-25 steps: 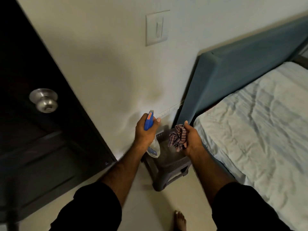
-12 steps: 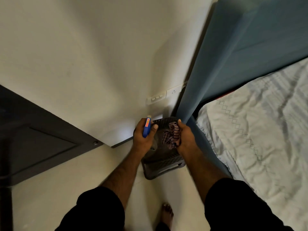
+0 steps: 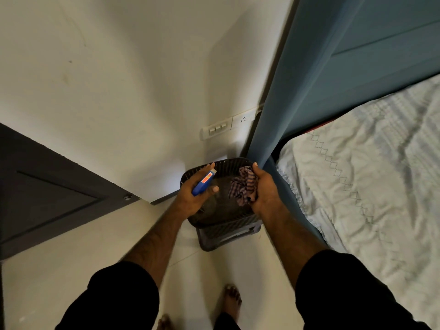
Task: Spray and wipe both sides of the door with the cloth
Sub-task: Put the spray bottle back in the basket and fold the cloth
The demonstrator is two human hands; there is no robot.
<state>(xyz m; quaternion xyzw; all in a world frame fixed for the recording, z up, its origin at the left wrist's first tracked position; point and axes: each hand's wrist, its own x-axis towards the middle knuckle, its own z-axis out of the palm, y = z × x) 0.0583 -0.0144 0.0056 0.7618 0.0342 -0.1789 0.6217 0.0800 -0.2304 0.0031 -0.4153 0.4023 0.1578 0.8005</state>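
The person stands barefoot on the pale floor [image 3: 71, 253], both arms stretched down over a dark plastic basket [image 3: 223, 217] that sits on a small stool [image 3: 228, 236] in the corner by the bed [image 3: 371, 182]; the left hand [image 3: 194, 194] has its fingers [image 3: 207, 166] wrapped round the blue head of a spray bottle [image 3: 203, 183], thumb laid across the near side, the nozzle end pointing up and away toward the wall [image 3: 133, 86]; the bottle's lower body is hidden under the palm; the right hand [image 3: 264, 189] holds a crumpled checked cloth [image 3: 242, 185], its fingers curled tight on the bunched fabric, which hangs just above the basket's inside; whether cloth or bottle touches the basket I cannot tell; the dark door [image 3: 47, 194] stands open off to the left, well apart from both hands, its lower panel and bottom corner showing; a switch plate [image 3: 217, 131] and socket sit low on the wall just above the basket; the blue headboard [image 3: 333, 75] rises beside the right hand; black sleeves cover both upper arms.
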